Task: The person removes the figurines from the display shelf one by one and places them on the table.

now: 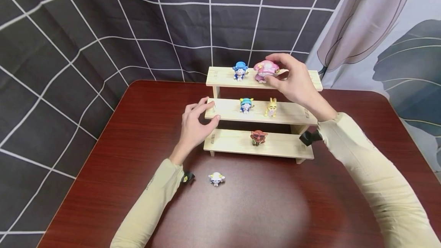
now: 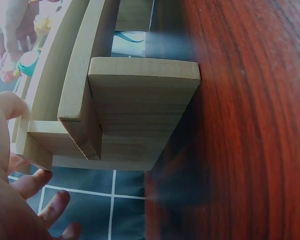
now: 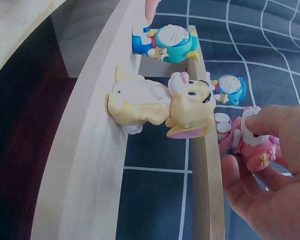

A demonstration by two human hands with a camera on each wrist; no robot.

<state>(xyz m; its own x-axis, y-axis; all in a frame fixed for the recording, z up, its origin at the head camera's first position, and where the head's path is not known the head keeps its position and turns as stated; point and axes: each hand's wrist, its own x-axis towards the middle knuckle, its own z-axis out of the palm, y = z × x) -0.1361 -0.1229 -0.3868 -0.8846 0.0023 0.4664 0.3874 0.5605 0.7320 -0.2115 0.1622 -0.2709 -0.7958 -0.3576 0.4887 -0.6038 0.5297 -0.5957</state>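
My right hand [image 1: 293,79] pinches a pink figurine [image 1: 266,70] between thumb and fingers at the top board, its feet close to the wood. Beside it stands a blue-hatted figurine [image 1: 240,70]. With thumb and fingers spread about the left end of the middle board, my left hand [image 1: 197,123] holds the three-tier wooden display shelf [image 1: 224,113]. On that board stand a figurine in a teal hat [image 1: 246,105] and a yellow rabbit figurine [image 3: 155,102]. A reddish-brown fox-like figurine [image 1: 258,137] stands on the lowest board.
A small white figurine [image 1: 216,178] sits on the dark red wooden table [image 1: 262,209] in front of the shelf. Behind hangs a dark cloth with a white grid [image 1: 186,22]. A pale patterned curtain [image 1: 379,30] hangs at the right.
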